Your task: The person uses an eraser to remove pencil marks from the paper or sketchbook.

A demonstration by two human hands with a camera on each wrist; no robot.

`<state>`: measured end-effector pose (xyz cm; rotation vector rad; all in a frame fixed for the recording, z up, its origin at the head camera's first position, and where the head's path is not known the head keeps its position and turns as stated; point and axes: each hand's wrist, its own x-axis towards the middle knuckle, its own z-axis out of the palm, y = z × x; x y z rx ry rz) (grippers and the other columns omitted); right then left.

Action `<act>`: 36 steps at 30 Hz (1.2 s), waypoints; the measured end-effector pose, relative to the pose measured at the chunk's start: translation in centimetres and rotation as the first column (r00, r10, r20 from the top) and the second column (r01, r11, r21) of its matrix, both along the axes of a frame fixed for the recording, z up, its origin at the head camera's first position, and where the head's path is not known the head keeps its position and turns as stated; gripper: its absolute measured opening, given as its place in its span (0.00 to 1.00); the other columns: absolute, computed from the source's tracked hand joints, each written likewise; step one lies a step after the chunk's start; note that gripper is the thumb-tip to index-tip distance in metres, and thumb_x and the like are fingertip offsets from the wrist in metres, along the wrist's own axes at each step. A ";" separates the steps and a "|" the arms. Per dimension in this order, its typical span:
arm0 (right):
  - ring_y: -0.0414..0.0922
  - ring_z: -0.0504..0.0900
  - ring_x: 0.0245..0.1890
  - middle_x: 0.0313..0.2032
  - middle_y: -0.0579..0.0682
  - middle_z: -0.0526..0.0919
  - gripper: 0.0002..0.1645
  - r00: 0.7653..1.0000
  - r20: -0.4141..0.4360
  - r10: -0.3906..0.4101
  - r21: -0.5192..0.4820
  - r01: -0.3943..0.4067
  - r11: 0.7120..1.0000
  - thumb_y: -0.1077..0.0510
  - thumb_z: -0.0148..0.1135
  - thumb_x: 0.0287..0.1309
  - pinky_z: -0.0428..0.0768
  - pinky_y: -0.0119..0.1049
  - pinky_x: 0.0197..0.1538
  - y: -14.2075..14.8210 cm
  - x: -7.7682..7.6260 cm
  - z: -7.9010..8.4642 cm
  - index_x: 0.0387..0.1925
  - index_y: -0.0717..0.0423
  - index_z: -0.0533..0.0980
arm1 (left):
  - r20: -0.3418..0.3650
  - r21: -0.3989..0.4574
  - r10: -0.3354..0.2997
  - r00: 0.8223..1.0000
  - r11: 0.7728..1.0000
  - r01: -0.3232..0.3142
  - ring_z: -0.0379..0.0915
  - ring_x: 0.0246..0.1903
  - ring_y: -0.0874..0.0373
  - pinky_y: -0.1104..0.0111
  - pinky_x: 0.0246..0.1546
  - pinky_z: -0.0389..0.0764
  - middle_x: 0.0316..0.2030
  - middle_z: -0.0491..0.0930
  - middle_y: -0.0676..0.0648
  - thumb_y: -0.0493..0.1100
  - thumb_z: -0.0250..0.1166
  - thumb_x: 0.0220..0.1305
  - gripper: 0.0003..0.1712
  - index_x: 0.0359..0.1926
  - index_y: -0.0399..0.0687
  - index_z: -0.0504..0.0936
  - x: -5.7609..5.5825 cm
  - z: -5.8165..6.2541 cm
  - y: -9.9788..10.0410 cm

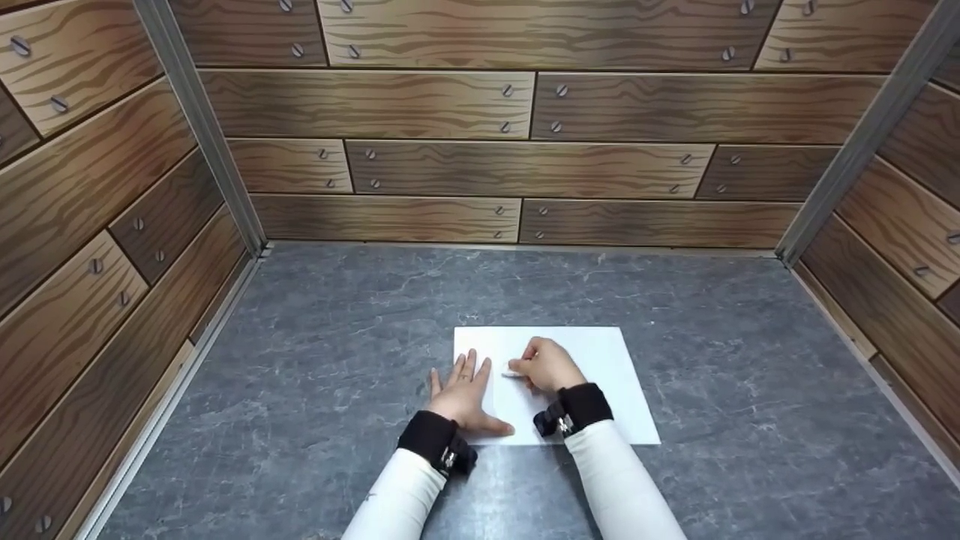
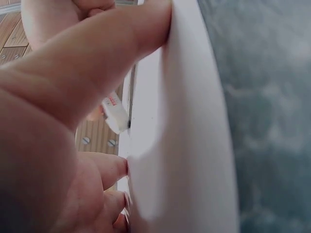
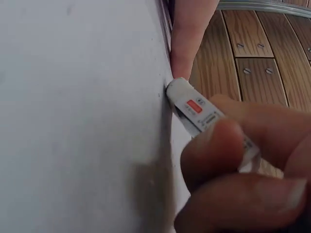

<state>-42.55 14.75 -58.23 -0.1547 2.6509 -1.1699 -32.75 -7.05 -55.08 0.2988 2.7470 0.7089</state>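
A white sheet of paper [image 1: 604,382] lies on the grey tabletop. My left hand [image 1: 461,399] rests spread on its left part, with the thumb stretched toward the near edge. In the left wrist view, the thumb and fingertips press on the paper. My right hand [image 1: 551,366] pinches a white eraser [image 3: 194,109] between thumb and fingers. The eraser has a printed sleeve with a small red label, and its rounded worn end is down at the paper, near the left fingertips. Small dark specks dot the sheet around that end.
Grey stone-patterned tabletop [image 1: 337,360] surrounds the paper. Walls with a wood-plank print [image 1: 435,169] stand at the back and on both sides, with metal corner posts [image 1: 214,127] between them. Each wrist wears a black strap with a camera [image 1: 577,409].
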 end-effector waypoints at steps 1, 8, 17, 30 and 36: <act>0.41 0.83 0.19 0.20 0.46 0.86 0.18 0.999 -0.016 -0.031 0.018 0.031 0.999 0.49 0.76 0.80 0.77 0.33 0.27 0.1 -0.1 0.0 0.35 0.50 0.77 | -0.002 -0.003 -0.001 1.000 1.000 0.001 0.40 0.98 0.36 0.21 0.93 0.39 0.97 0.45 0.35 0.66 0.88 0.63 0.76 0.96 0.42 0.56 0.0 0.0 0.0; 0.43 0.84 0.21 0.22 0.48 0.87 0.18 0.988 -0.058 -0.145 0.042 0.148 0.988 0.50 0.75 0.81 0.76 0.34 0.27 0.7 -0.5 0.3 0.36 0.50 0.77 | 0.003 0.004 -0.001 1.000 1.000 0.001 0.39 0.98 0.37 0.22 0.93 0.38 0.97 0.44 0.35 0.67 0.88 0.63 0.76 0.96 0.43 0.55 -0.1 0.1 -0.2; 0.43 0.81 0.20 0.22 0.47 0.83 0.18 0.991 -0.070 -0.111 0.061 0.115 0.991 0.50 0.76 0.80 0.75 0.34 0.28 0.7 -0.5 0.5 0.36 0.51 0.77 | 0.014 0.000 -0.002 1.000 1.000 0.002 0.38 0.98 0.37 0.22 0.93 0.37 0.98 0.42 0.36 0.67 0.87 0.63 0.76 0.97 0.44 0.54 -0.2 0.3 -0.3; 0.43 0.81 0.22 0.22 0.47 0.85 0.18 0.994 -0.059 -0.087 0.056 0.091 0.994 0.50 0.76 0.80 0.77 0.34 0.28 0.6 -0.8 0.6 0.35 0.51 0.78 | 0.000 -0.003 0.002 1.000 1.000 -0.002 0.39 0.98 0.36 0.21 0.93 0.37 0.97 0.43 0.35 0.67 0.88 0.62 0.76 0.96 0.43 0.55 -0.2 0.3 -0.2; 0.44 0.83 0.23 0.25 0.48 0.86 0.17 0.979 -0.094 -0.181 0.042 0.186 0.982 0.50 0.75 0.81 0.77 0.35 0.29 1.4 -0.9 0.4 0.38 0.52 0.77 | 0.017 -0.003 0.003 1.000 1.000 -0.003 0.38 0.98 0.37 0.22 0.93 0.37 0.98 0.43 0.35 0.67 0.88 0.63 0.77 0.97 0.43 0.54 -0.2 0.3 -0.2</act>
